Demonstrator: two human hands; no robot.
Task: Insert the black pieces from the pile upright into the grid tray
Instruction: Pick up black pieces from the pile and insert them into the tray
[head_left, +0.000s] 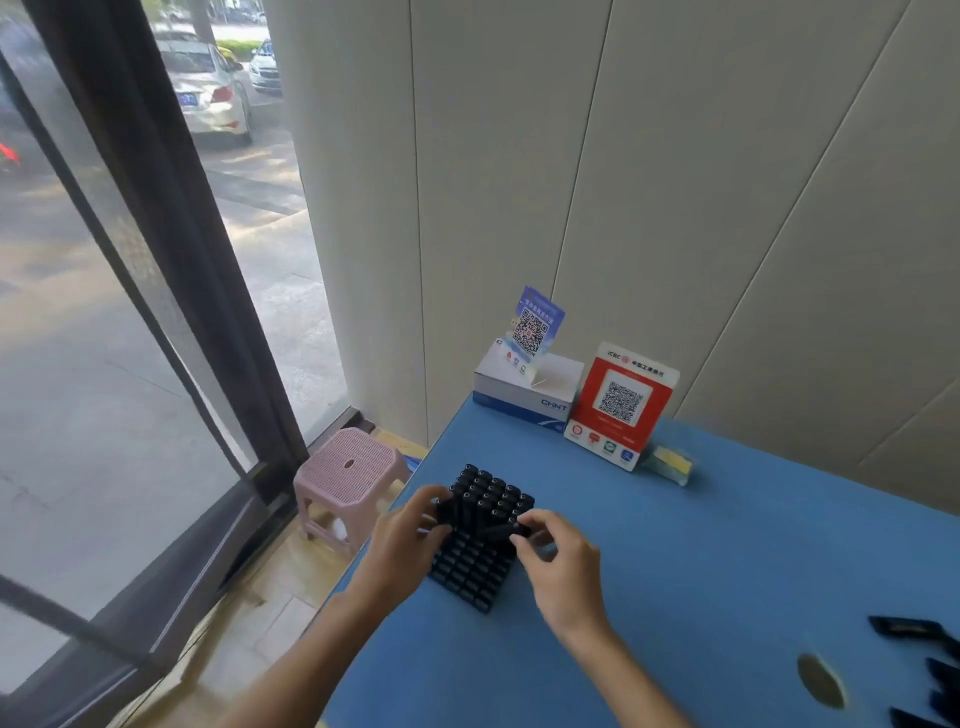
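Indoors: blue table (701, 545) by window (104, 312); both hands' fingers (524, 522) pinch black pieces (488, 493).

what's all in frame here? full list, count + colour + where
black plastic grid tray: one, black, left part of table near its left edge
upright black pieces: many, exact count unclear, black, filling the tray's far rows
loose black pieces: several, black, table's right edge, partly cut off
blue table: one, blue, lower right
oval hole: one, tan, in tabletop near right
white CHNT cardboard box: one, white and blue, far table corner
blue QR card: one, on the box
red QR stand: one, right of box
pink plastic stool: one, floor left of table
left hand: one, at tray's left side
right hand: one, pinching a black piece at tray's right
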